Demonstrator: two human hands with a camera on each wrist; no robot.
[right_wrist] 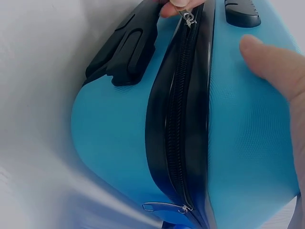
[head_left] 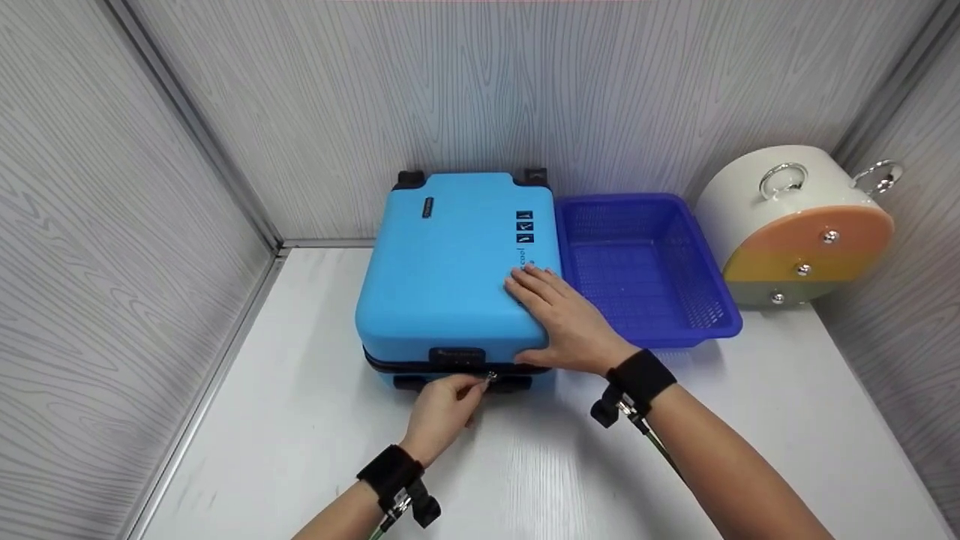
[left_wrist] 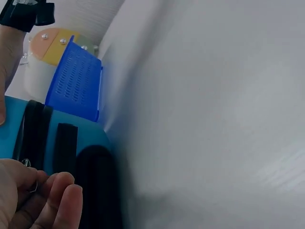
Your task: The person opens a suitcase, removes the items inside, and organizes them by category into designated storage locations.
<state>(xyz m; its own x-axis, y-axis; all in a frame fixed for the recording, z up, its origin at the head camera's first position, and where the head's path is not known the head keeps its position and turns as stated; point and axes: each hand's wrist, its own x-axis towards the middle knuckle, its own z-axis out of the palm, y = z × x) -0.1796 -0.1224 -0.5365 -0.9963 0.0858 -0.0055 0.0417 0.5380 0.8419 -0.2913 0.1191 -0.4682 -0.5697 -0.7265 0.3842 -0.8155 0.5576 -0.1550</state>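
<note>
A light blue hard-shell suitcase [head_left: 461,255] lies flat on the white table, its front side facing me. At that side my left hand [head_left: 444,412] pinches a small metal zipper pull [right_wrist: 187,16] between thumb and fingers. The black zipper [right_wrist: 177,119] runs along the seam between the two shells. A second zipper pull [right_wrist: 164,207] hangs near the suitcase corner in the right wrist view. My right hand [head_left: 566,319] rests with spread fingers on the lid's front right corner. A black lock [head_left: 457,356] sits on the lid's front edge, just above the left hand.
Against the suitcase's right side stands a blue plastic basket [head_left: 731,326] with perforated walls. Farther right is a white round-topped box [head_left: 739,180] with an orange, yellow and green front and metal rings. Grey wood-grain panels [head_left: 480,90] close off the back and sides.
</note>
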